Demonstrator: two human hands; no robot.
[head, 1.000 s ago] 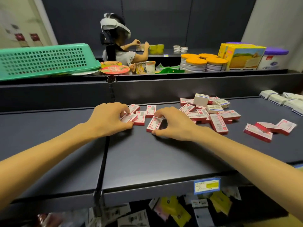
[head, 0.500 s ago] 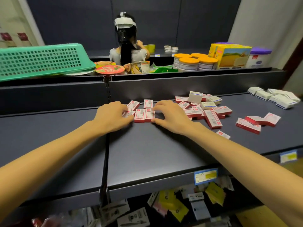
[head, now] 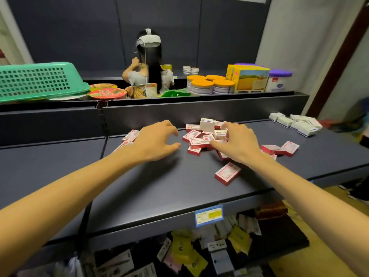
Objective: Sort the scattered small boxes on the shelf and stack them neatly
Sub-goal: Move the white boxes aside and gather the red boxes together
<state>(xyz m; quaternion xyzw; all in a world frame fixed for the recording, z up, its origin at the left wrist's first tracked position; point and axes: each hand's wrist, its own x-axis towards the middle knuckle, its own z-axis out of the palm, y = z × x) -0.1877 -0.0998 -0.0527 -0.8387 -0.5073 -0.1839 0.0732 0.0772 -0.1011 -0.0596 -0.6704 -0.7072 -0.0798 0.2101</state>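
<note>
Small red-and-white cardboard boxes [head: 199, 141]: your right hand [head: 236, 143] now reaches the mid-shelf pile, released; left hand [head: 154, 143] left its row, empty.

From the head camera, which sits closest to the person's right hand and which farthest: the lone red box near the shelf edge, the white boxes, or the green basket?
From the right hand:
1. Lone red box, just below the wrist, toward the front of the shelf.
2. White boxes, at the shelf's back right.
3. Green basket, far left on the upper shelf.

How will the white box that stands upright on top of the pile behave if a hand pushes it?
The white box stands on edge atop uneven red boxes, so it will probably tip easily. It looks like thin cardboard, likely light. The right hand is close enough to nudge it.
</note>
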